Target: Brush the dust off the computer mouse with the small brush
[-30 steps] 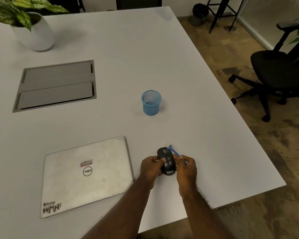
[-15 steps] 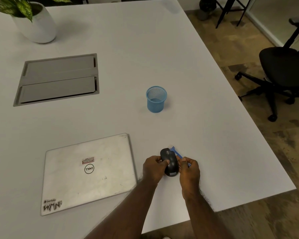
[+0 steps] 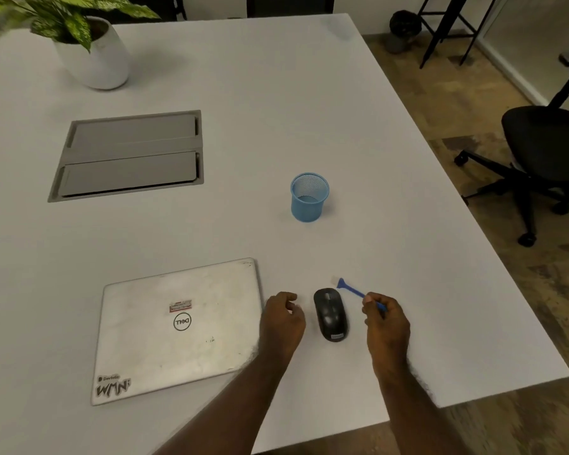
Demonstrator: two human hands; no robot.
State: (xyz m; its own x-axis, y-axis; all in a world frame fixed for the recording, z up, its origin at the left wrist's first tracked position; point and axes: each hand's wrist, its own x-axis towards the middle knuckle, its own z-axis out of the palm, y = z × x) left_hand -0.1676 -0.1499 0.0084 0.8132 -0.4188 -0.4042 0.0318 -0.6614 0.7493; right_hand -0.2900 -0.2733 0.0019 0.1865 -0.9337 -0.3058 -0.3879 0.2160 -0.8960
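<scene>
Two hands flank the black mouse (image 3: 330, 318) on the counter (image 3: 276, 93): my left hand (image 3: 283, 318) loosely curled, holding nothing; right hand (image 3: 386, 318) pinching the blue brush (image 3: 350, 288). Beside them, a closed laptop (image 3: 178, 326) reads "DELL".

One head-worn view looks forward and steeply down over the white table (image 3: 309, 93), hands close beneath the lens

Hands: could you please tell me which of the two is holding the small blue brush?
The right hand pinches the small blue brush; the left hand is empty.
</scene>
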